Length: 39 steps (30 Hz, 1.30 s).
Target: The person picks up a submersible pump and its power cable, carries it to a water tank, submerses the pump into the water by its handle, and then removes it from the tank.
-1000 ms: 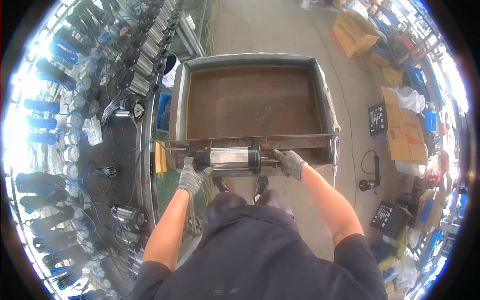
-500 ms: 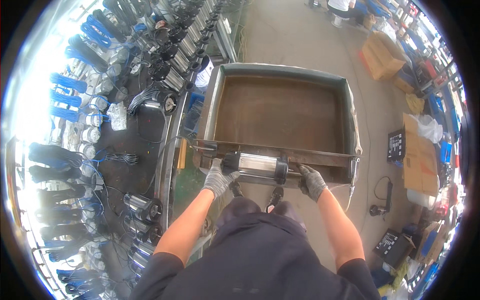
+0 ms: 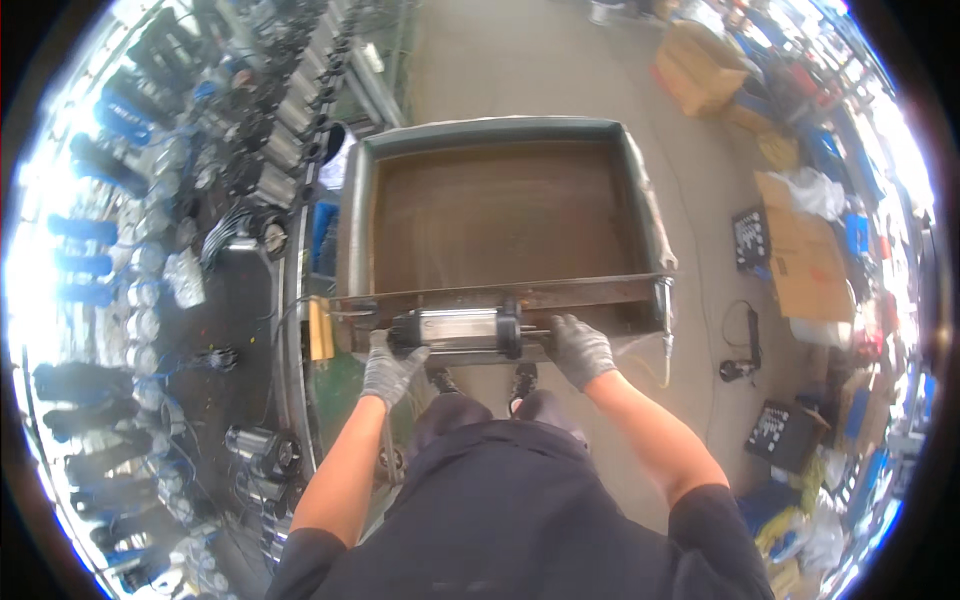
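A motor [image 3: 458, 330] with a bright steel barrel and black end caps lies sideways over the near ledge of a tank. Its thin shaft points right. My left hand [image 3: 390, 372], in a grey glove, grips the black left end, thumb along the near side. My right hand [image 3: 582, 352], gloved too, is closed at the tip of the shaft; its fingertips are partly hidden. Just beyond the motor stands the rectangular grey-green tank [image 3: 645, 195], holding murky brown liquid. A dark cable leads left from the motor's left end.
On the left, a dark bench [image 3: 235, 335] carries several similar motors [image 3: 262, 450] and coiled cables. An open cardboard box [image 3: 805, 250] stands on the floor to the right, near a black panel [image 3: 750, 240]. A small dark device [image 3: 738, 370] with a cord lies closer.
My view has shifted, so the tank and motor sit further left in the picture. My right hand has moved in to the shaft tip. My left hand keeps its grip.
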{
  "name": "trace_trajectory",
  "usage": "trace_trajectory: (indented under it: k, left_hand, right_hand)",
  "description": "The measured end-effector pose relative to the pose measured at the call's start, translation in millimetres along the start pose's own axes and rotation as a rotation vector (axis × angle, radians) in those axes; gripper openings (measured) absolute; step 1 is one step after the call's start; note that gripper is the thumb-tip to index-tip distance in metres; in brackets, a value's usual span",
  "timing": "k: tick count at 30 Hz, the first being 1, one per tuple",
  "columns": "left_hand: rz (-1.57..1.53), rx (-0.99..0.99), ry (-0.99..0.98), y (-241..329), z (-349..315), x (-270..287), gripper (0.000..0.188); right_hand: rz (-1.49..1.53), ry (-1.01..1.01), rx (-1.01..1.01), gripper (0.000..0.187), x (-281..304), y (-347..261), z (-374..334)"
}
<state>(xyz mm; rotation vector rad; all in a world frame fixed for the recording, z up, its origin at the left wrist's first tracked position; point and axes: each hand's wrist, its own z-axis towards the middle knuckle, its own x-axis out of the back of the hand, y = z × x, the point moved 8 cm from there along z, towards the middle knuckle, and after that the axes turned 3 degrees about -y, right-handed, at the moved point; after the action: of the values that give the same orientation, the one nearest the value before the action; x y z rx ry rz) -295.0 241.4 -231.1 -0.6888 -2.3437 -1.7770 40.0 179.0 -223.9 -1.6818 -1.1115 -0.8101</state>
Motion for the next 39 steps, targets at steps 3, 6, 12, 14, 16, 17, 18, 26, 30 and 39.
trace_trajectory:
  k: [3, 6, 12, 14, 16, 17, 18, 26, 30, 39]
  left_hand:
    - [-0.047, -0.019, -0.001, -17, 5, 5, 0.059]
    - [0.001, -0.024, 0.006, -23, 5, 5, 0.059]
    - [0.052, -0.014, 0.059, 1, -2, 1, 0.06]
    - [0.046, 0.0, 0.04, 3, -3, 2, 0.058]
    - [0.062, -0.019, 0.045, 10, -3, 4, 0.055]
    - [0.059, -0.021, 0.046, 9, -3, 5, 0.055]
    - [0.082, -0.002, 0.074, 3, -6, 12, 0.056]
    - [0.193, 0.006, 0.015, 0, 5, 14, 0.06]
    - [0.215, 0.084, 0.027, -4, 8, 12, 0.064]
    - [0.17, 0.049, 0.062, -17, 11, 13, 0.062]
  right_hand:
    - [-0.085, -0.134, 0.066, 0.034, 7, -11, 14]
    - [-0.125, -0.269, 0.146, 0.031, 3, -11, 26]
    - [-0.087, -0.395, 0.164, 0.027, 4, -8, 34]
    - [-0.099, -0.382, 0.098, 0.028, 9, -2, 30]
    - [0.004, -0.113, 0.138, 0.029, 27, 16, 13]
    - [0.105, 0.154, 0.188, 0.031, 51, 28, 2]
    - [0.234, 0.2, -0.002, 0.033, 71, 51, -7]
    - [0.621, 0.322, -0.813, 0.06, -35, 279, -53]
    - [0.775, 0.33, -0.851, 0.064, 34, 242, -8]
    - [0.65, 0.446, -0.358, 0.019, 33, 155, -15]
